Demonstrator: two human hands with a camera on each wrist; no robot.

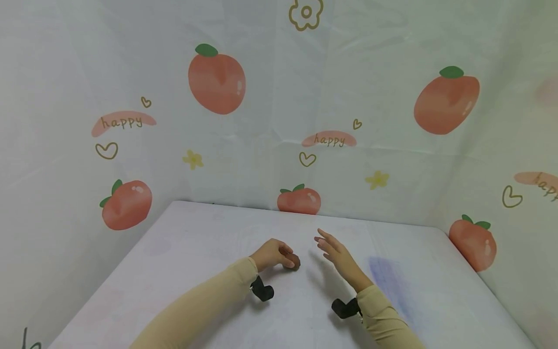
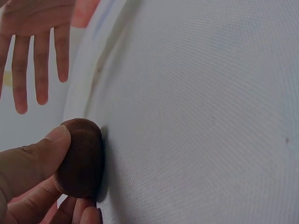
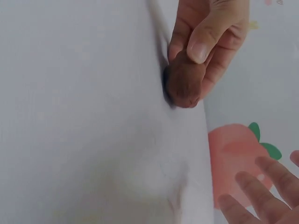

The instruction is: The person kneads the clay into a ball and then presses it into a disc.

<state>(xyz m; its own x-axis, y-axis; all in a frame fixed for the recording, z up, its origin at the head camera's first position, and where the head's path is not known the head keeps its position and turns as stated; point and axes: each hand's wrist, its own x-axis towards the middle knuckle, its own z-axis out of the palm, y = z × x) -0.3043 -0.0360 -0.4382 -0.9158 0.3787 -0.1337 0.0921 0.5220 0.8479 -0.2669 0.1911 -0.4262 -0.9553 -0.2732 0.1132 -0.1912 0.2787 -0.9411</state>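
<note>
My left hand (image 1: 271, 253) pinches a small dark-brown rounded lump (image 1: 295, 262) between thumb and fingers, low over the white tabletop (image 1: 244, 315). In the left wrist view the lump (image 2: 81, 161) looks smooth and oval, its side close against the cloth. Seen from the right wrist, the lump (image 3: 185, 84) shows folds and dents at one end. My right hand (image 1: 342, 261) is held to the right of it, apart from the lump, with straight, spread fingers and nothing in them.
A white backdrop (image 1: 261, 97) printed with red fruits, hearts and flowers rises behind the table. Black wrist cameras (image 1: 263, 291) hang from both cuffs. To the right of the right hand, a bluish-purple smear (image 1: 388, 281) marks the table.
</note>
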